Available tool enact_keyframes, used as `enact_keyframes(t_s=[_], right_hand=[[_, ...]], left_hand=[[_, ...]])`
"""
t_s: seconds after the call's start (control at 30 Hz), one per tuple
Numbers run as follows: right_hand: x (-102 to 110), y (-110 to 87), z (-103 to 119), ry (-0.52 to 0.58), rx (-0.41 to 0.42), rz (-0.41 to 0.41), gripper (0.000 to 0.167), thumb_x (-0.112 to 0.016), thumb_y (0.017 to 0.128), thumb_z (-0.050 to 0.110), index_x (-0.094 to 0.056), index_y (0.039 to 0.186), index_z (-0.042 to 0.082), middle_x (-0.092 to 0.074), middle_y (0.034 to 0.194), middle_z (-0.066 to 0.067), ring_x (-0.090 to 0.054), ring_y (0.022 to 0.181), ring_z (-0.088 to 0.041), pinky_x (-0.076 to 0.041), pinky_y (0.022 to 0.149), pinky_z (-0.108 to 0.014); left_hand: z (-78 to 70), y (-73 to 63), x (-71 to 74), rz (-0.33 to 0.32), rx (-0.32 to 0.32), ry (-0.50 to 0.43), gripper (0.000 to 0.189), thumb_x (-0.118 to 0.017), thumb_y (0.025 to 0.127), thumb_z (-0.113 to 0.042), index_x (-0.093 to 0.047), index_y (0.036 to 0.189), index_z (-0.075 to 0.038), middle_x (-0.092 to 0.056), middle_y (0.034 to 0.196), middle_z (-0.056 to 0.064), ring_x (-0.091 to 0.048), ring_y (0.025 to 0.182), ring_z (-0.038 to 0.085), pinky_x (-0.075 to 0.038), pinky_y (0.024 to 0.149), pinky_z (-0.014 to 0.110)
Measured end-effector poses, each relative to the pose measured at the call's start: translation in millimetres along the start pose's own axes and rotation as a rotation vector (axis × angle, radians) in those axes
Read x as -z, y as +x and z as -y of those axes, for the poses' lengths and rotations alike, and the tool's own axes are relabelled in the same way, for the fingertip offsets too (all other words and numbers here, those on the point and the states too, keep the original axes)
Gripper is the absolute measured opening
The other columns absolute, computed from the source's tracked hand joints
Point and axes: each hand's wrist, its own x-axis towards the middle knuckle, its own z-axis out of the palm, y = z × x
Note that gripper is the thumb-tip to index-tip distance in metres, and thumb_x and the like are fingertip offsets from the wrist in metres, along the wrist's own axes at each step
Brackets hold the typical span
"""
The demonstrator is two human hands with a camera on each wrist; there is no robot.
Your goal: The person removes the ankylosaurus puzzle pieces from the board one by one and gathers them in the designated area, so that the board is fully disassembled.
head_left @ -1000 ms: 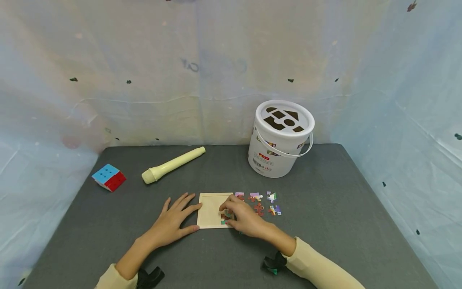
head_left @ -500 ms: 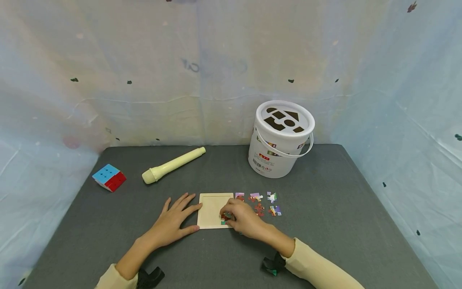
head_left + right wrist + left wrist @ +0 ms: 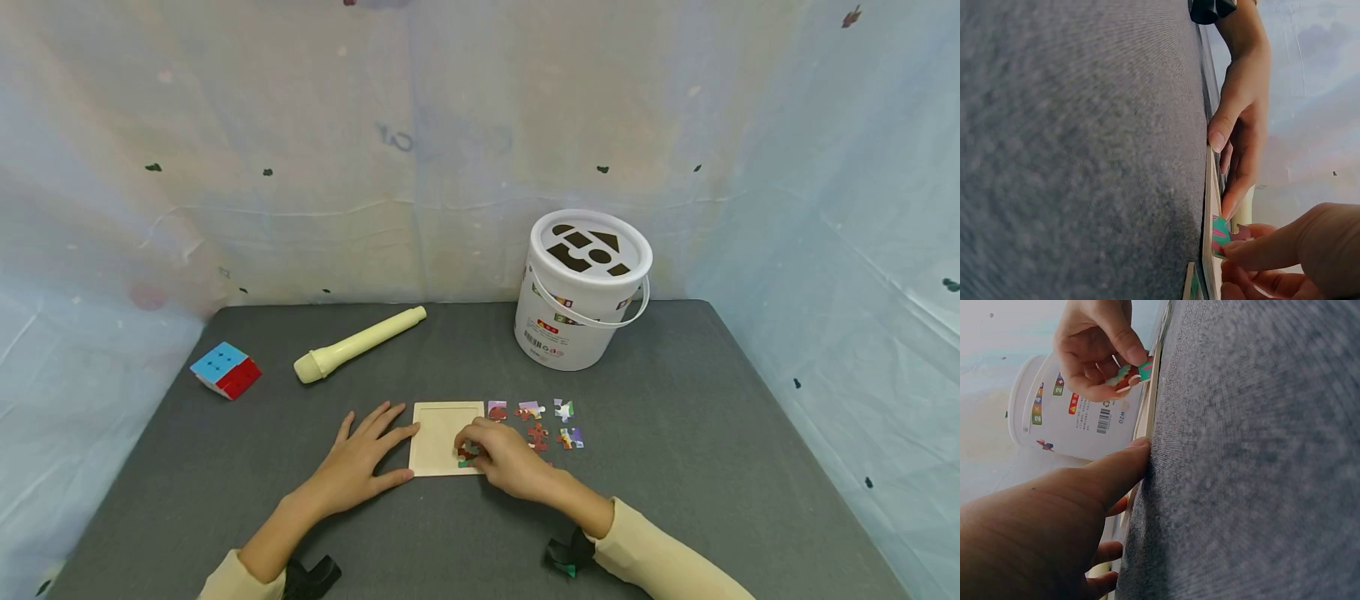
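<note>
A shallow wooden puzzle tray (image 3: 435, 433) lies flat on the grey table. My left hand (image 3: 356, 468) has its fingers spread, with the thumb and index fingertips at the tray's left edge. Over the tray's near right corner, my right hand (image 3: 513, 460) pinches a jigsaw piece (image 3: 1220, 234) between thumb and fingers. The piece is brown, red and green, and it stands tilted against the tray's rim in the right wrist view. Part of it is hidden by the fingers. Several loose jigsaw pieces (image 3: 537, 436) lie right of the tray.
A white lidded bucket (image 3: 570, 333) with shape cut-outs stands at the back right. Behind the left hand lies a pale yellow toy microphone (image 3: 360, 343). A blue and red puzzle cube (image 3: 227, 370) sits at far left. Pale sheeting (image 3: 465, 150) encloses the table.
My right hand has shifted slightly toward the near side, with the jigsaw piece lower at the tray's corner. My left hand stays at the tray's edge.
</note>
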Motion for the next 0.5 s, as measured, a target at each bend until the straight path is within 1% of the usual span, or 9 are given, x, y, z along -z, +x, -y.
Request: enact_keyframes(t_s=[0.13, 0.2, 0.3, 0.4, 0.5], right_hand=[[5.2, -3.5, -0.8, 0.078, 0.007, -0.026, 0.03, -0.067, 0.085, -0.016, -0.069, 0.105, 0.006, -0.062, 0.093, -0.002, -0.051, 0.078, -0.011, -0.046, 0.069, -0.022], [10.5, -6.9, -1.2, 0.114, 0.008, -0.056, 0.028, -0.067, 0.086, -0.015, -0.069, 0.106, 0.005, -0.062, 0.094, -0.002, -0.05, 0.076, -0.01, -0.046, 0.067, -0.022], [19.6, -14.9, -4.8, 0.13, -0.008, -0.106, 0.026, -0.068, 0.087, -0.012, -0.069, 0.107, 0.005, -0.064, 0.097, -0.001, -0.05, 0.075, -0.009, -0.045, 0.065, -0.022], [29.5, -26.6, -11.0, 0.149, -0.05, -0.125, 0.026, -0.067, 0.088, -0.011, -0.069, 0.108, 0.005, -0.066, 0.101, -0.002, -0.051, 0.076, -0.009, -0.047, 0.065, -0.023], [39.7, -42.0, -18.4, 0.179, -0.126, -0.115, 0.026, -0.066, 0.09, -0.011, -0.068, 0.111, 0.005, -0.067, 0.106, -0.003, -0.05, 0.073, -0.009, -0.047, 0.064, -0.024]], left_hand=[[0.1, -0.3, -0.5, -0.005, -0.003, 0.001, 0.067, -0.068, 0.09, -0.054, -0.052, 0.147, -0.022, -0.036, 0.158, 0.014, -0.026, 0.147, 0.039, -0.012, 0.107, 0.075], [0.2, -0.3, -1.0, -0.012, -0.01, 0.003, 0.067, -0.068, 0.09, -0.054, -0.052, 0.147, -0.022, -0.037, 0.157, 0.014, -0.027, 0.147, 0.04, -0.013, 0.106, 0.076], [0.5, -0.4, -1.6, -0.02, -0.016, 0.001, 0.067, -0.069, 0.09, -0.053, -0.053, 0.147, -0.021, -0.037, 0.157, 0.015, -0.027, 0.146, 0.04, -0.013, 0.105, 0.076], [0.7, -0.4, -1.4, -0.02, -0.016, -0.006, 0.068, -0.069, 0.09, -0.053, -0.052, 0.147, -0.021, -0.037, 0.157, 0.015, -0.027, 0.146, 0.041, -0.013, 0.105, 0.077], [0.8, -0.1, -0.9, -0.006, -0.01, -0.013, 0.068, -0.068, 0.09, -0.053, -0.052, 0.148, -0.022, -0.036, 0.158, 0.014, -0.026, 0.147, 0.04, -0.011, 0.106, 0.076]])
